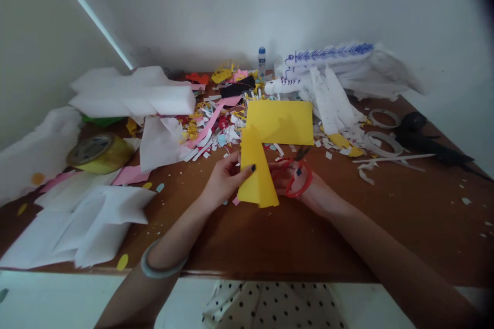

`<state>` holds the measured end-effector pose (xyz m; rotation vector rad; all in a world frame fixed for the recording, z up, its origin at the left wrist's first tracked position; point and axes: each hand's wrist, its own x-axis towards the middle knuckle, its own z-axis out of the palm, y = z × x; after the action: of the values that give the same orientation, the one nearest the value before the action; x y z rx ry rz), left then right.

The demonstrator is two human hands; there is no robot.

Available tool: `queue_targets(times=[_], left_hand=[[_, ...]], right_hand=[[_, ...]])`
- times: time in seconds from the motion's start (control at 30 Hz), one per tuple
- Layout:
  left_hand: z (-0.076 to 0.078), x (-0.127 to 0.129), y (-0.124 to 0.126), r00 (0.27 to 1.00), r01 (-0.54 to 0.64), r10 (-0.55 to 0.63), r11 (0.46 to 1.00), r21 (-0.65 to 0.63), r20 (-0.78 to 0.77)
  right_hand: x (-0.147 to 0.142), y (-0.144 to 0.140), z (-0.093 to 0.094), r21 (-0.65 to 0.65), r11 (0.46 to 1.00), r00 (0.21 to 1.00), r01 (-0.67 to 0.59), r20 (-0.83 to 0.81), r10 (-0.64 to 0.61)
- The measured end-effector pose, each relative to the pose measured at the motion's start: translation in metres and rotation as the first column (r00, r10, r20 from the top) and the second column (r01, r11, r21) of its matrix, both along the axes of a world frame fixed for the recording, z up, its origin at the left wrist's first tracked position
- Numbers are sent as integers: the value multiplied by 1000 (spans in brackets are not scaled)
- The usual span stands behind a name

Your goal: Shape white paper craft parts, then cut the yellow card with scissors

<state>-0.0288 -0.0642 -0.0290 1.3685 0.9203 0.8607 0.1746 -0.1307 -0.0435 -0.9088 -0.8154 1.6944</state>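
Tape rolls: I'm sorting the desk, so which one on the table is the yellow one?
The fat yellow tape roll at the table's left edge, beside the white paper. The two others, on the right, are thin pale rings.

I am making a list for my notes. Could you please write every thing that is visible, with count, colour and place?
Yellow paper sheet: one, yellow, table centre, partly cut, held up.
Scissors: one, red handles, behind the sheet's lower strip.
Tape roll: one, yellow, left.
Foam sheets: a stack, white, back left.
White paper: several sheets, front left.
Paper scraps: many, mixed colours, centre back.
Glue bottle: one, blue cap, back.
Tape rings: two, whitish, right.
Table: one, brown.
Bangle: one, grey, left wrist.
Left hand: grip on the sheet.
Right hand: grip on the scissors.
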Motion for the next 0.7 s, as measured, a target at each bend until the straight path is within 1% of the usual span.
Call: queue_targets(times=[0.1, 0.17, 0.23, 0.3, 0.37, 0.43, 0.53, 0.6, 0.7], left_hand=[[-4, 5, -6, 999, 43, -43, 999, 18, -30], [-5, 8, -9, 997, 62, -58, 995, 72, -53], [-6, 8, -10, 993, 72, -61, 990, 118, -97], [-5, 6, -9, 990, 77, -60, 988, 132, -131], [-3, 4, -8, 991, 71, -54, 989, 134, -126], [1, 1, -4, 996, 34, -24, 990, 136, -81], [8, -6, 3, 995, -104, 104, 989, 105, 6], [12, -11, 9, 983, -183, 182, 982, 44, 28], [15, -17, 16, 977, -209, 211, 976, -61, 39]], right_hand=[[-9, -5, 0, 29, 991, 989, -133, -69, 134], [-12, -6, 4, 20, 989, 985, -146, -93, 147], [-12, -5, 8, -31, 996, 995, -81, -68, 79], [-11, -2, 10, -84, 997, 1000, -2, -13, 1], [-8, 1, 9, -96, 994, 998, 55, 40, -51], [-4, 5, 6, -61, 991, 988, 121, 104, -114], [7, 11, 0, 18, 960, 938, 280, 208, -278], [18, 16, -2, 50, 927, 898, 371, 235, -372], [32, 21, -3, 99, 894, 861, 436, 244, -447]])
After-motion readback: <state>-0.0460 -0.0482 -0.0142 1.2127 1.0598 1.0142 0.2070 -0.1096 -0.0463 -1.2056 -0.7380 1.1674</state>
